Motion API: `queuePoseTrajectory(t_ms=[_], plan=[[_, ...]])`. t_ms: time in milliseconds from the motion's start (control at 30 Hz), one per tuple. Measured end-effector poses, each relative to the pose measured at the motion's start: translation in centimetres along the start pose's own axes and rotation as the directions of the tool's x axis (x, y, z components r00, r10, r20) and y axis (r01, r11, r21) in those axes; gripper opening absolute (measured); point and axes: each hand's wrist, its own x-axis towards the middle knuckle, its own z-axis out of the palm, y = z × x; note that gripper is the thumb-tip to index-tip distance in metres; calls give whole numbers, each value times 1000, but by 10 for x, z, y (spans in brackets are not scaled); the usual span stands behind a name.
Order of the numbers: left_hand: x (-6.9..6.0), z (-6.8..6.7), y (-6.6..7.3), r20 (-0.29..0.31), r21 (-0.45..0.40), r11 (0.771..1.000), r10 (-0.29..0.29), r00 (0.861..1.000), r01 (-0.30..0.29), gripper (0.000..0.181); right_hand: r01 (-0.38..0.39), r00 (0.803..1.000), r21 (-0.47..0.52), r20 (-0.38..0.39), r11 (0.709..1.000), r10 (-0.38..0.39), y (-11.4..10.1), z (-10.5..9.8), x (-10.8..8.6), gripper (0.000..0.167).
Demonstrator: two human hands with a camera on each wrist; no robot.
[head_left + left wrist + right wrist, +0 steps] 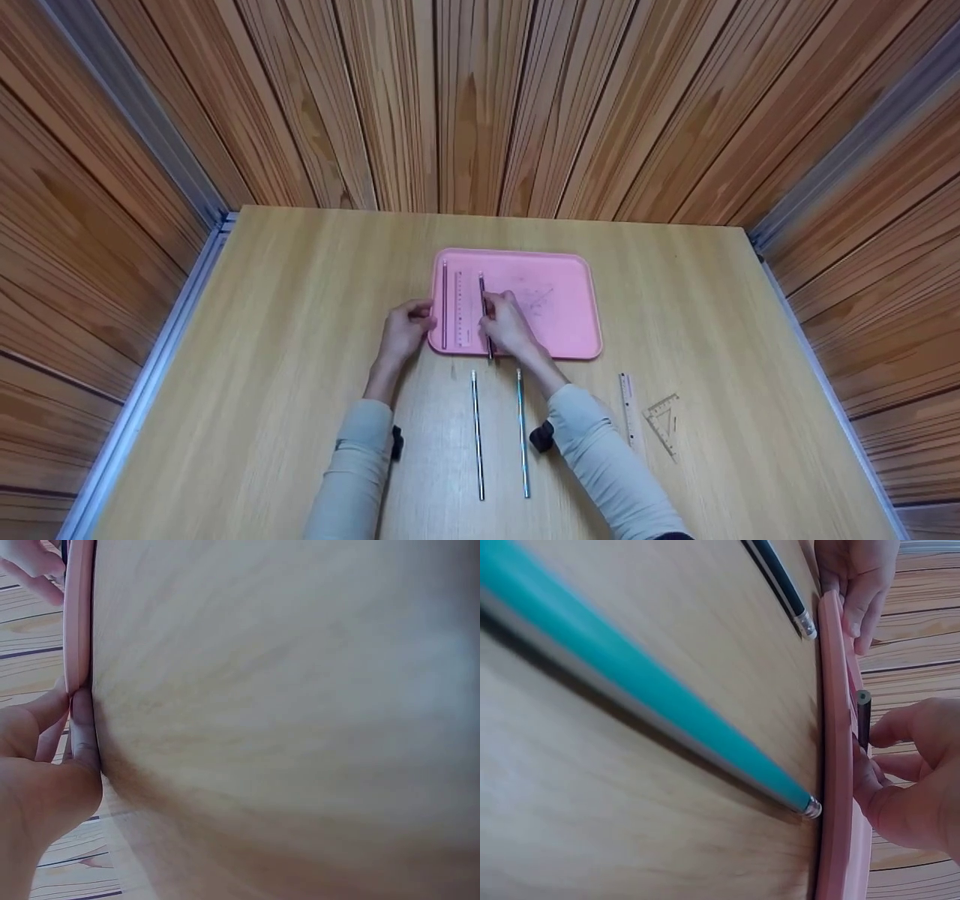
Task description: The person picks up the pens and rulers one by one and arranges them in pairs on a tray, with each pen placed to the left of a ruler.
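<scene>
A pink tray (555, 330) lies on the table, holding a dark pencil (444, 307) along its left side and a clear ruler (459, 307) beside it. My right hand (511, 324) pinches another dark pencil (482, 285), which lies lengthwise right of the ruler, its near end over the tray's front rim. The right wrist view shows that pencil's end (864, 699) between the fingers of my right hand (922, 780). With thumb and fingers, my left hand (405, 328) grips the tray's left rim; the left wrist view shows my left hand (52, 765) at the pink rim (79, 615).
Two pencils, one dark (478, 435) and one teal (523, 435), lie in front of the tray between the forearms. Right of the right forearm are a ruler (628, 409) and a clear set square (663, 424). Wood-panelled walls stand behind and beside the table (247, 375).
</scene>
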Motion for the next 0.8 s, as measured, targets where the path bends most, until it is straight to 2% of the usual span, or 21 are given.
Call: queuePoseTrajectory(t_ms=[233, 333, 567, 800], plan=[[0, 0, 0, -6, 2, 1000, 4, 1000, -4, 34, 36, 999, -35, -9, 999, -37, -1, 1, 5, 51], [0, 0, -1, -11, 6, 1000, 13, 1000, -13, 33, 42, 999, -79, -9, 996, -43, -2, 1, 7, 51], [1, 1, -1, 4, -8, 999, -31, 1000, 31, 35, 49, 998, -118, -20, 992, -52, -1, 3, 13, 47], [1, 0, -1, 23, -16, 999, -43, 999, 44, 36, 35, 999, -141, -30, 989, -40, 1, 7, 19, 47]])
